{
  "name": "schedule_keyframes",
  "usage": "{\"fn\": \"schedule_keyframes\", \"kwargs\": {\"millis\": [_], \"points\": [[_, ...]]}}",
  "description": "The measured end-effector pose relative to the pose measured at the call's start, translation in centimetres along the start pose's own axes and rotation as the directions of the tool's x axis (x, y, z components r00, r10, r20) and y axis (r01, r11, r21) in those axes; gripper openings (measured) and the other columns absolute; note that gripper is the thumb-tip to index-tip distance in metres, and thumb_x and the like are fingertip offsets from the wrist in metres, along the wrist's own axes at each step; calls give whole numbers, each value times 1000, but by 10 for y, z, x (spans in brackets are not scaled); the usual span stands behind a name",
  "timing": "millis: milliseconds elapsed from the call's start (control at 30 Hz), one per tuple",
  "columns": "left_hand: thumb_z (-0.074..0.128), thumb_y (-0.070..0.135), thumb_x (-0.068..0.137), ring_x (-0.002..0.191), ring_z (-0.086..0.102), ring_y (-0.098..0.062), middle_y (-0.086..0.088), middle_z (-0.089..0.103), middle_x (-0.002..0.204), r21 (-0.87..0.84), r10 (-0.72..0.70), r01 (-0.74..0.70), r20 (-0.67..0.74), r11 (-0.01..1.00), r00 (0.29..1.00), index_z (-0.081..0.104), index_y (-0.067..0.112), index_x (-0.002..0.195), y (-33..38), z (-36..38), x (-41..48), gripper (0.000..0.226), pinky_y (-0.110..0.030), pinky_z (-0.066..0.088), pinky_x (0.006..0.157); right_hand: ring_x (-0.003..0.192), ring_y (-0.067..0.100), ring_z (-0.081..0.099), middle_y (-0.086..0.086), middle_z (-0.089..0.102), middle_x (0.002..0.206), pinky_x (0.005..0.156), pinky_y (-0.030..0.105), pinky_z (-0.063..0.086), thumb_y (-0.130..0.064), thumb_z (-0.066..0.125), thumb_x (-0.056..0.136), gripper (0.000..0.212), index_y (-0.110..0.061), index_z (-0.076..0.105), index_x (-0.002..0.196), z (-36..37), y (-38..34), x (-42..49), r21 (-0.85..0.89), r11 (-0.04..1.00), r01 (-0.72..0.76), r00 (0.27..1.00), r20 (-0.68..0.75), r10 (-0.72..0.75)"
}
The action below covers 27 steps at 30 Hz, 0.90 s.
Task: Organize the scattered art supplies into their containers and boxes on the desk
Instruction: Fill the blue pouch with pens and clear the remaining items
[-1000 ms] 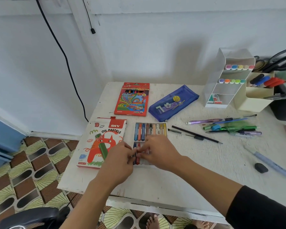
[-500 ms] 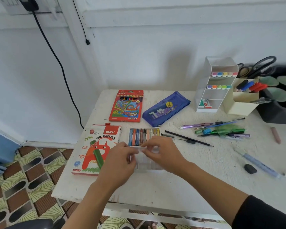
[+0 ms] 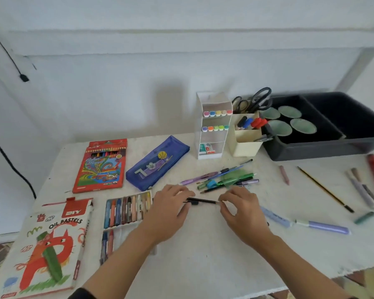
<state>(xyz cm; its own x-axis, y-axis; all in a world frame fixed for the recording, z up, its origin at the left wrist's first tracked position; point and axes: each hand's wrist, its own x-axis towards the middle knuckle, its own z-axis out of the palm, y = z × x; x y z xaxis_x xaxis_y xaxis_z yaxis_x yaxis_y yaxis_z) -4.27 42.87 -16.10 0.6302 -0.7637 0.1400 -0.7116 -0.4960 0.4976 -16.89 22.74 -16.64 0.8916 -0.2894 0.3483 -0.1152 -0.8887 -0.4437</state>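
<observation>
A thin black pencil [image 3: 204,200] lies on the white desk [image 3: 203,255] between my two hands. My left hand [image 3: 168,212] curls its fingers over the pencil's left end, and my right hand [image 3: 242,212] pinches its right tip. Left of my hands sits the open oil pastel tray [image 3: 127,210], its top row full and two sticks in the lower row. The oil pastels box [image 3: 45,251] lies at the front left with a green pastel [image 3: 51,257] on it. A pile of pens and markers [image 3: 225,180] lies just beyond my hands.
At the back are a coloured pencil box [image 3: 102,166], blue pencil case [image 3: 158,162], white marker organizer [image 3: 212,126], cream pen holder [image 3: 245,143] and black bin [image 3: 324,147]. Right of my hands lie a purple marker [image 3: 324,228], striped pencil [image 3: 324,188], pink crayon [image 3: 284,174] and green crayon [image 3: 364,217].
Both hands left the pastel tray and moved right onto the black pencil. The view swung right, showing more of the desk's right side.
</observation>
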Motion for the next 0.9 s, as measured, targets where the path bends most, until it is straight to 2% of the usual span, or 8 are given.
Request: {"fn": "schedule_keyframes", "kwargs": {"millis": [100,167,333,467,700,767,833,900], "points": [[50,42,102,130,37,-10,16,49,138,60,57,-59,35,996,998,54,41,137,6,16,23,35,-34,32,98,84,9,55,-16,59,87,72,37,46,-18,76,83,16,-27,66,93,-24,31,-12,18,997,-78,997,-2,78],[52,45,100,128,38,-12,15,49,136,86,80,-83,40,993,996,55,43,135,13,26,37,36,-34,27,91,87,5,53,-19,57,88,76,37,46,-27,73,85,14,-29,64,96,-39,50,-22,50,994,-97,994,53,94],[62,43,95,112,46,-12,10,49,118,114,40,-39,-9,993,999,66,40,124,26,42,56,29,-34,22,87,94,9,54,-20,59,97,80,32,47,-44,74,80,20,-30,70,94,-71,82,-30,106,993,-57,951,307,22],[63,40,96,112,45,-9,13,46,115,70,-66,70,-56,995,996,68,41,118,32,48,58,22,-32,20,87,95,6,50,-21,58,97,80,31,44,-54,70,83,25,-33,75,95,-76,96,-23,117,993,32,911,405,-78],[69,40,90,112,43,-7,15,46,112,65,-173,180,-105,982,979,68,41,106,51,54,66,15,-32,20,90,92,6,54,-17,58,93,80,24,46,-49,68,88,21,-28,68,94,-80,115,-4,279,960,6,870,471,-142],[61,50,90,112,44,-7,16,46,113,80,-180,189,-110,979,977,67,42,107,57,56,70,19,-33,21,91,89,7,53,-14,58,92,77,23,46,-42,70,88,18,-26,66,95,-82,122,3,297,955,12,874,461,-155],[45,60,88,111,42,-5,17,45,115,99,-182,191,-96,977,979,64,45,112,64,60,73,35,-34,22,91,88,7,51,-12,55,94,74,20,44,-37,71,87,17,-25,64,97,-82,130,10,285,958,27,874,458,-161],[45,59,90,111,40,-4,17,45,116,98,-194,204,-101,974,976,63,45,113,72,63,77,33,-34,21,92,89,6,51,-13,52,98,76,21,45,-34,72,87,18,-25,64,99,-81,135,14,281,959,40,875,454,-170]]}}
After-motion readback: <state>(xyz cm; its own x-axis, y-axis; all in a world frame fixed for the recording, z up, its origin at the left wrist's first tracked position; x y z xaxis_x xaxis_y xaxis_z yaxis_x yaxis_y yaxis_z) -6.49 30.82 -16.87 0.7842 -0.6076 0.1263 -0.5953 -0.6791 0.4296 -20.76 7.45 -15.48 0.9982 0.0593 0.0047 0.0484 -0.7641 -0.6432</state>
